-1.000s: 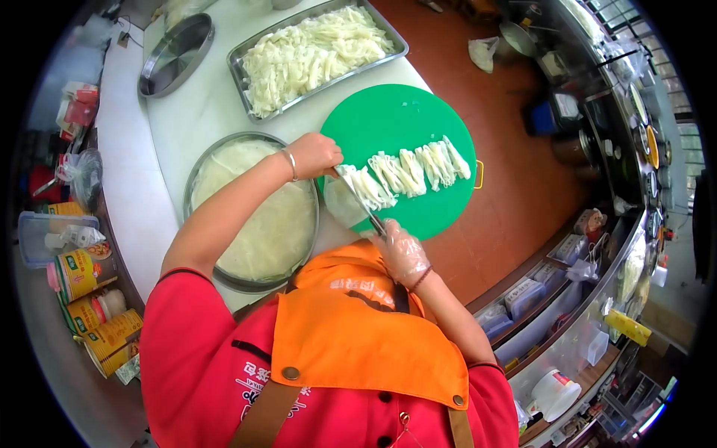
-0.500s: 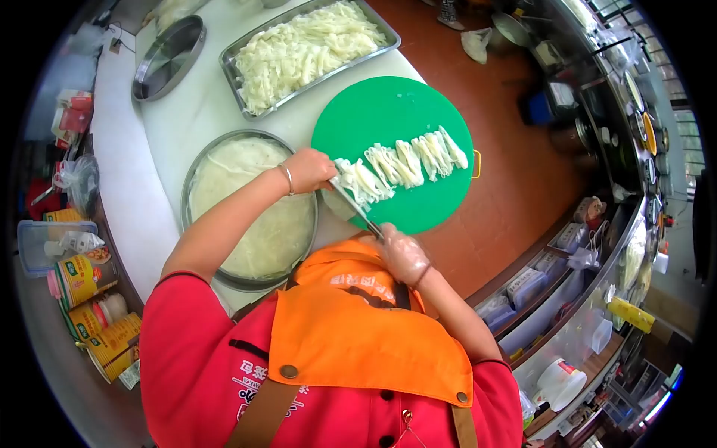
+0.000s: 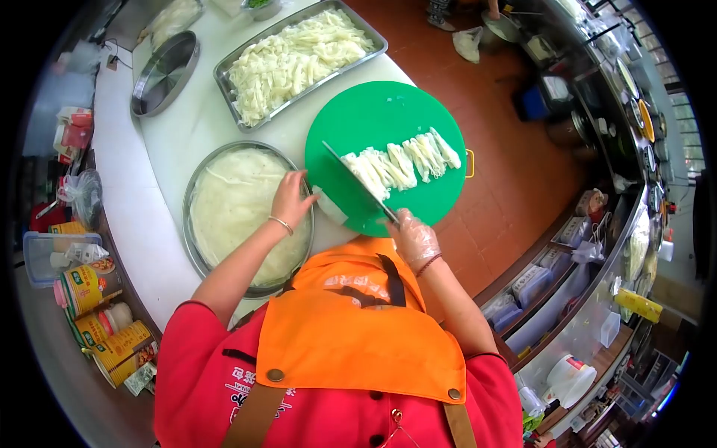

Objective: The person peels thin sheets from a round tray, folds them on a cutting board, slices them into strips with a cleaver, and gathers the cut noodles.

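Note:
My right hand, in a clear plastic glove, grips the handle of a knife. The blade stands against the left end of a row of cut white noodle strips on a round green cutting board. My left hand is bare, its fingers apart, over the right rim of a round metal pan. In that pan lies a pale, flat noodle sheet. A small whitish scrap rests at the board's left edge, near my left fingertips.
Behind the board, a rectangular metal tray holds a heap of noodle strips. Farther left is another round pan. Cans stand at the lower left; shelves line the right. A person's foot shows at the top.
My left hand has left the knife and moved left to the pan's rim, its fingers opening. The knife has shifted, and the noodle strips at the left are pushed closer together.

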`<state>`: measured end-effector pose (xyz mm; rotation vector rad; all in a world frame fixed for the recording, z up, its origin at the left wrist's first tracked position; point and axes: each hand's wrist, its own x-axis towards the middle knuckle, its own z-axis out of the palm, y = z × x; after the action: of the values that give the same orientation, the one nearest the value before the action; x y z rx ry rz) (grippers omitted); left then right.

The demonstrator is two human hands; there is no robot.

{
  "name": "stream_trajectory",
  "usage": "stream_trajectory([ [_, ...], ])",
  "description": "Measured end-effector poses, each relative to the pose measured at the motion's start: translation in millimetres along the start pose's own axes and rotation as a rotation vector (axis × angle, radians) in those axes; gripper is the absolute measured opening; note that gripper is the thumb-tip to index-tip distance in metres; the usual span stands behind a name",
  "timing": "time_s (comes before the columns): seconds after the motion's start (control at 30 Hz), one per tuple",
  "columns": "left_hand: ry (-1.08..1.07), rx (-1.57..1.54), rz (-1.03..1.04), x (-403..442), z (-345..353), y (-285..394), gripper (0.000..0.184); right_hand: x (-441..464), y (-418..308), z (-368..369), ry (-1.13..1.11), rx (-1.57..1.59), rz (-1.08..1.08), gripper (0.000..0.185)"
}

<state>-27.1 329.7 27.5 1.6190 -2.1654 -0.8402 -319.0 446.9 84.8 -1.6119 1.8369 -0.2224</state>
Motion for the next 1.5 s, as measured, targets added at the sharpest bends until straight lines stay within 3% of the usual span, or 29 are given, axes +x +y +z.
stream_trajectory([
  [0.1, 0.050, 0.127, 0.031, -16, 19, 10, 0.062, 6, 8, -14, 0.071, -0.017, 0.042, 0.030],
  [0.2, -0.042, 0.043, -0.151, -10, 19, 21, 0.053, 7, 12, -24, 0.144, 0.023, 0.055, 0.030],
  [0.3, -0.094, 0.064, -0.124, -8, 27, 19, 0.040, 5, 10, -27, 0.111, 0.090, 0.066, 0.030],
  [0.5, 0.009, 0.178, 0.163, -11, 31, 18, 0.025, 0, 17, -12, 0.031, 0.045, 0.003, 0.032],
  [0.7, -0.411, -0.185, -0.052, -9, 19, 26, 0.018, -1, 29, -33, 0.095, 0.114, 0.088, 0.030],
  [0.9, -0.549, -0.706, -0.104, 12, 4, 66, 0.014, 6, 41, -26, 0.093, 0.106, 0.103, 0.028],
  [1.0, -0.595, -0.776, -0.031, 39, 26, 62, 0.013, 5, 40, -26, 0.118, 0.107, 0.093, 0.026],
  [1.03, -0.618, -0.712, -0.038, 51, 38, 53, 0.020, 5, 41, -24, 0.127, 0.118, 0.079, 0.026],
  [1.13, -0.455, -0.106, -0.105, 76, 36, 58, 0.033, 3, 37, -24, 0.137, 0.122, 0.068, 0.025],
  [1.17, -0.306, -0.084, -0.044, 78, 38, 52, 0.049, 2, 35, -25, 0.137, 0.120, 0.069, 0.025],
  [1.27, -0.032, 0.047, -0.011, 70, 33, 43, 0.054, -1, 32, -26, 0.160, 0.117, 0.027, 0.025],
  [1.4, 0.088, 0.021, 0.015, 51, 15, 42, 0.042, -6, 23, -36, 0.138, 0.062, -0.048, 0.028],
  [1.5, 0.084, 0.159, 0.384, 27, 26, 43, 0.035, -6, 18, -40, 0.055, -0.002, -0.077, 0.032],
])
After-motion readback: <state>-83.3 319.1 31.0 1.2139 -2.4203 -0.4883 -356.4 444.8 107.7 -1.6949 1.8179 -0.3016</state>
